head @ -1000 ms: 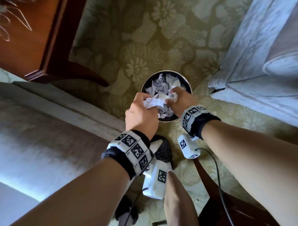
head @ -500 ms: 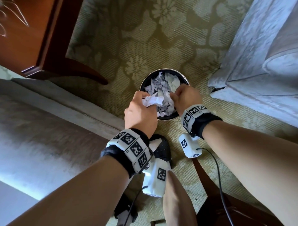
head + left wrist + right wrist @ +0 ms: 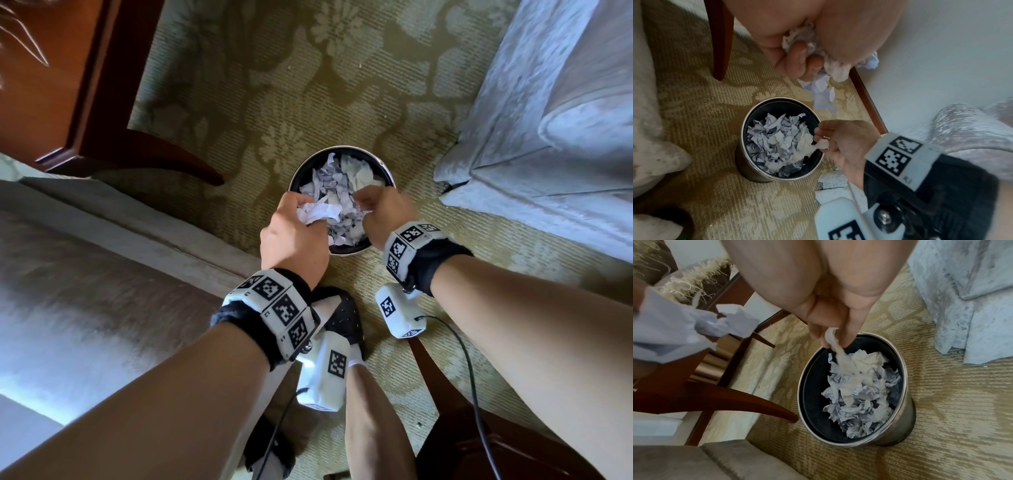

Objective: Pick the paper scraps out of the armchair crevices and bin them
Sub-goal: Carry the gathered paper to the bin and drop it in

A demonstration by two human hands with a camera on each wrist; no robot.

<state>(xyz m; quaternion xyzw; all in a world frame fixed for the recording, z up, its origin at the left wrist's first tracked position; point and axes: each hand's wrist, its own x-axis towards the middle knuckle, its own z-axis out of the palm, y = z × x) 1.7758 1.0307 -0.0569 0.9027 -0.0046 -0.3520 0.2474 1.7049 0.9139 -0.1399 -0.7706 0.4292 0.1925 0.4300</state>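
Observation:
A round dark bin (image 3: 343,149) with a metal rim stands on the carpet, holding several crumpled pale paper scraps (image 3: 337,192). My left hand (image 3: 308,219) grips a crumpled white paper wad (image 3: 317,212) above the bin's near left edge. In the left wrist view the fingers (image 3: 797,53) curl round that wad (image 3: 823,91). Over the bin's near right edge my right hand (image 3: 363,205) pinches a thin twisted whitish scrap (image 3: 833,340). The scrap hangs down into the bin (image 3: 902,369) and touches the pile. The left wrist view shows this hand (image 3: 838,138) above the bin (image 3: 748,120).
A grey-beige armchair (image 3: 85,291) fills the left. A pale blue upholstered piece (image 3: 548,137) stands right of the bin. A dark wooden table leg (image 3: 161,161) reaches in from the upper left. My black shoe (image 3: 339,318) is just before the bin, on patterned carpet (image 3: 308,85).
The hands, together on one wad a second ago, have drawn apart. The right hand moved right with a thin scrap; the left keeps the wad.

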